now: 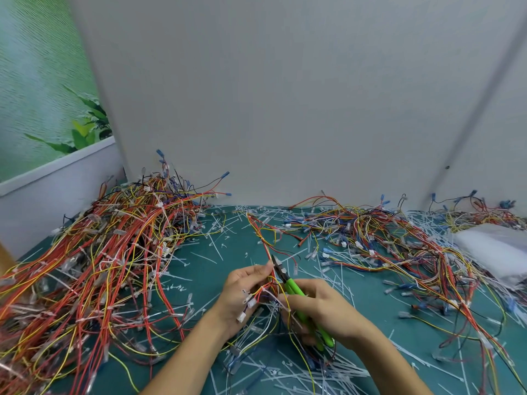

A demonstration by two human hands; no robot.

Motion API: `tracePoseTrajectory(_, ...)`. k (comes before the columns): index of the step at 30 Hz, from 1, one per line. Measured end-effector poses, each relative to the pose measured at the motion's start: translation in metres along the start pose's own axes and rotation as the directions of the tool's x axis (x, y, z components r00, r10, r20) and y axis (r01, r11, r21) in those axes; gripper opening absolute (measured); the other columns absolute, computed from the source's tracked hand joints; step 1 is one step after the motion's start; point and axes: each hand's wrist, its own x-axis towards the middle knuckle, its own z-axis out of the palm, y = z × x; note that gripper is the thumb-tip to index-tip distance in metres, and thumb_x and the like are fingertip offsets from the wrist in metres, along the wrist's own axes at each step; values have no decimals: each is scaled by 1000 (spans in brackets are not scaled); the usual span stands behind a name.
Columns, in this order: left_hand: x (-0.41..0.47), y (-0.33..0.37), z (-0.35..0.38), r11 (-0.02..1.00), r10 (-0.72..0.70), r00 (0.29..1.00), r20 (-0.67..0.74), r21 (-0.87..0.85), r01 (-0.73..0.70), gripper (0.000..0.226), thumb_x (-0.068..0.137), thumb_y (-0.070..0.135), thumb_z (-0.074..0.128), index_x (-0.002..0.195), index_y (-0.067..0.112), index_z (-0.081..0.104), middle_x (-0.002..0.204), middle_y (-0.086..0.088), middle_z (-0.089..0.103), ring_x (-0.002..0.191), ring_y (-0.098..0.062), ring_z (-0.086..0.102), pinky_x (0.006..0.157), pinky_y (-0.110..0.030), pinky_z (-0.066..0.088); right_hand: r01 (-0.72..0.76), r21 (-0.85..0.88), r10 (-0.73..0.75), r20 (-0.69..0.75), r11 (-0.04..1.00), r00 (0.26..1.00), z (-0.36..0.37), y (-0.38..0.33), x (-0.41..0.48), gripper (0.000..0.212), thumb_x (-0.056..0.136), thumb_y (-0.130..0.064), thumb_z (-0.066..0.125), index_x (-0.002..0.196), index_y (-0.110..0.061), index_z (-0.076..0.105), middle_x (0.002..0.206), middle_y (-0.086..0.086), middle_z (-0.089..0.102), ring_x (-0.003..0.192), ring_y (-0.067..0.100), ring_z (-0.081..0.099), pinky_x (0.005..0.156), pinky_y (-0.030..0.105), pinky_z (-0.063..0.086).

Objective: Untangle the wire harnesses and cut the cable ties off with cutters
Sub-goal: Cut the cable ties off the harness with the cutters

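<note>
Body in view: left hand (242, 292) and right hand (319, 312), both bare. Left forearm (185, 357) and right forearm (385, 363) bare too, as far as they show. Nails too blurred to tell.

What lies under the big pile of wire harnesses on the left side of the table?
Around the edges of the pile of wire harnesses, the green mat and loose cut cable ties show underneath. Its dense middle hides whatever lies below.
</note>
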Motion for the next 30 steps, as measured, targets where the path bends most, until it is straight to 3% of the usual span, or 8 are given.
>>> tracePoseTrajectory(5, 3, -3, -2, 1000, 5, 1000, -7, 1, -5, 28, 83, 25, 75, 91, -2, 72, 82, -23, 68, 64, -29, 65, 63, -37, 57, -11, -76, 9, -21, 997, 1000, 0, 2, 1, 12, 104, -11, 53, 95, -4, 57, 61, 17, 50, 45, 22, 43, 41, 26, 38)
tracePoseTrajectory(10, 4, -5, -2, 999, 27, 1000, 0, -24, -27, 23, 86, 22, 74, 89, -1, 73, 80, -21, 69, 61, -27, 67, 57, -35, 58, -23, -104, 18, -51, 994, 999, 3, 1, 0, 19, 103, -15, 57, 96, 2, 53, 59, 16, 50, 45, 22, 43, 40, 26, 39)
tracePoseTrajectory(14, 4, -6, -2, 999, 37, 999, -13, -33, -38, 20, 84, 22, 75, 86, 2, 74, 78, -18, 69, 61, -25, 65, 59, -33, 58, -32, -131, 25, -55, 991, 998, 3, -1, -1, 28, 102, -19, 59, 100, 7, 50, 62, 15, 53, 49, 25, 48, 46, 32, 41)
tracePoseTrajectory(19, 5, -4, -5, 999, 21, 1000, 23, -24, -21, 21, 85, 23, 75, 84, 3, 74, 78, -18, 69, 62, -25, 66, 63, -35, 58, -27, -170, 17, -61, 985, 998, 2, 1, -1, 21, 103, -16, 57, 95, 3, 51, 63, 12, 53, 44, 23, 50, 43, 30, 42)
tracePoseTrajectory(21, 5, -4, -6, 1000, 12, 999, 38, -16, -12, 22, 86, 24, 75, 86, 2, 74, 79, -18, 69, 62, -25, 66, 64, -36, 57, -18, -166, 9, -55, 986, 998, 2, 2, 0, 15, 103, -14, 54, 89, -8, 56, 59, 13, 50, 44, 22, 44, 43, 29, 39)
tracePoseTrajectory(25, 5, -2, -5, 999, -4, 998, 59, -40, 6, 22, 87, 23, 73, 87, 0, 74, 79, -19, 69, 61, -25, 67, 61, -35, 60, -13, -133, 9, -34, 991, 999, 4, 0, 0, 24, 103, -14, 52, 82, -22, 60, 57, 12, 47, 44, 21, 40, 42, 27, 38)
tracePoseTrajectory(30, 5, -1, -4, 999, -4, 998, 59, -34, 6, 25, 86, 24, 72, 92, 0, 72, 77, -17, 68, 61, -24, 66, 62, -34, 58, -17, -110, 13, -31, 994, 999, 7, -4, -2, 23, 104, -11, 50, 83, -18, 57, 56, 7, 45, 42, 18, 39, 40, 24, 38)
